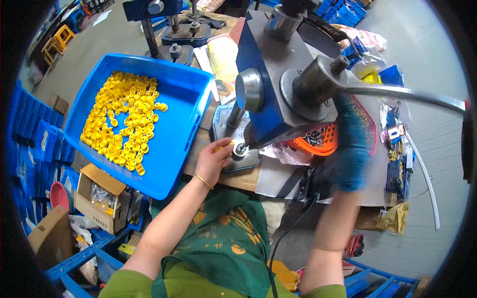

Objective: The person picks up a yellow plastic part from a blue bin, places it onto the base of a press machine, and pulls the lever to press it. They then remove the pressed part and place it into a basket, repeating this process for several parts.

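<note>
Pinching gently, the bare left hand is closing its thumb and fingertips on a small yellow piece, mostly hidden by the fingers. Taking the round metal seat on the press base as the middle of a clock face, this hand is reaching in from between eight and nine o'clock, and the yellow piece is sitting just beside the seat on that same side. A thin yellow band is circling the wrist.

Out at three o'clock, the right hand is wearing a blue-green glove and is showing as a blur; whether its fingers are gripping anything, I cannot tell. It is appearing near the inner end of the long metal lever, which is stretching out between two and three o'clock from the heavy press.

Between nine and ten o'clock, a blue tray is holding a loose heap of yellow caps. At three o'clock, an orange basket is holding small dark parts, partly hidden behind the glove. Toward eleven, a smaller press is standing on the table. A green apron is covering the person's lap at six, and a cardboard box is standing open between eight and nine.
</note>
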Available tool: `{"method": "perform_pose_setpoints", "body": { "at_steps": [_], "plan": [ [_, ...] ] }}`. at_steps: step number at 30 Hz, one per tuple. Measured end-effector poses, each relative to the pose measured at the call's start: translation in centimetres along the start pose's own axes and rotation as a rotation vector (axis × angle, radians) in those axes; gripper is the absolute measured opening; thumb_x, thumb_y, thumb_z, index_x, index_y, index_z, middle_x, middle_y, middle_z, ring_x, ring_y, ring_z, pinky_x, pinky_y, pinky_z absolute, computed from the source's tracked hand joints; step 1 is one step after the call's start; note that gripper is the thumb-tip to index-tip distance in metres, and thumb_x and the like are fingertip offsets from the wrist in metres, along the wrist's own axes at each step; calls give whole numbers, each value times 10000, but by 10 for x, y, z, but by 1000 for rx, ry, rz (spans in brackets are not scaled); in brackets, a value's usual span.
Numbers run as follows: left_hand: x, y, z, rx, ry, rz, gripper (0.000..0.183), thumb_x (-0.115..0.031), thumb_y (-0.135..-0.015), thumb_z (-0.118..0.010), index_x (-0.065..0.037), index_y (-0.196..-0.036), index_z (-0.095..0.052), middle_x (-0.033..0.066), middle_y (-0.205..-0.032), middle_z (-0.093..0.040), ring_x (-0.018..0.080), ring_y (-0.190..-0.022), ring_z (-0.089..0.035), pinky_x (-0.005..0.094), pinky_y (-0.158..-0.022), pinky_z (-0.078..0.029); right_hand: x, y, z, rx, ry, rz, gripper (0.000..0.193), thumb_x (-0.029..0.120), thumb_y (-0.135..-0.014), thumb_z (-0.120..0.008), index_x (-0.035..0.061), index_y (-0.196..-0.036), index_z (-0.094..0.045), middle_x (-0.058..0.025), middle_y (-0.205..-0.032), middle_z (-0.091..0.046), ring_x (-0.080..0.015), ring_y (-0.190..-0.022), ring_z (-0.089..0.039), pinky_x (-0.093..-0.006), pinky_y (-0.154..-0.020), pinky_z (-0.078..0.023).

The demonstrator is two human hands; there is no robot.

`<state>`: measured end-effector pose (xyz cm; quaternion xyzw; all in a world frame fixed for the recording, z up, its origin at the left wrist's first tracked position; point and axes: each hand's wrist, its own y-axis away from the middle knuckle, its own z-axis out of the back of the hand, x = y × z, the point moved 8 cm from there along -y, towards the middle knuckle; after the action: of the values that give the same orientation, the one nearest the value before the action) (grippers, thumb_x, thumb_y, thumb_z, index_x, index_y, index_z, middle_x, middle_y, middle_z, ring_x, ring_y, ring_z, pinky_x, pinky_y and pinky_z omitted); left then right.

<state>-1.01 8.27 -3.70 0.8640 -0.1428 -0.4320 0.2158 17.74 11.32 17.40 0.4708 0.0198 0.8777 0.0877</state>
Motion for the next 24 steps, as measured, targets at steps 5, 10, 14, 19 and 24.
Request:
{"method": "perform_pose_setpoints", "body": {
  "at_steps": [5,10,14,19,24],
  "plan": [
    [-11,-1,-11,25,-208,-64,297,-57,-754,-653,-8,-1036,-572,-11,-769,-544,38,-610,-472,161,-473,-340,-103,-3,-127,167,95,654,195,135,-784,-570,26,-941,-533,-222,-954,-526,-385,-863,-502,-407,-745,-417],
    [-27,-4,-16,-37,-620,-391,250,-67,-731,-668,-39,-972,-610,13,-764,-583,94,-622,-521,221,-567,-429,-115,-10,-124,168,69,537,280,162,-791,-572,32,-1034,-519,-219,-982,-530,-397,-895,-510,-420,-776,-416],
    [-32,4,-44,72,-862,-736,239,-38,-705,-668,-37,-934,-598,79,-855,-607,169,-710,-569,265,-653,-461,-105,-18,-92,194,54,436,286,150,-760,-605,30,-1008,-527,-197,-900,-566,-376,-845,-540,-407,-719,-440],
    [-26,-3,-21,-5,-679,-507,220,-71,-757,-628,-25,-970,-598,51,-837,-602,132,-707,-553,249,-639,-454,-81,-17,-98,258,234,658,336,160,-680,-664,39,-981,-578,-187,-910,-583,-359,-847,-548,-395,-707,-449],
    [-13,-1,-6,33,-89,-93,328,-55,-822,-394,-63,-1124,-521,-17,-903,-514,31,-605,-423,140,-437,-277,-51,-17,-101,280,366,736,333,199,-674,-672,64,-973,-614,-165,-940,-603,-346,-873,-553,-404,-760,-439]
  ]
}}
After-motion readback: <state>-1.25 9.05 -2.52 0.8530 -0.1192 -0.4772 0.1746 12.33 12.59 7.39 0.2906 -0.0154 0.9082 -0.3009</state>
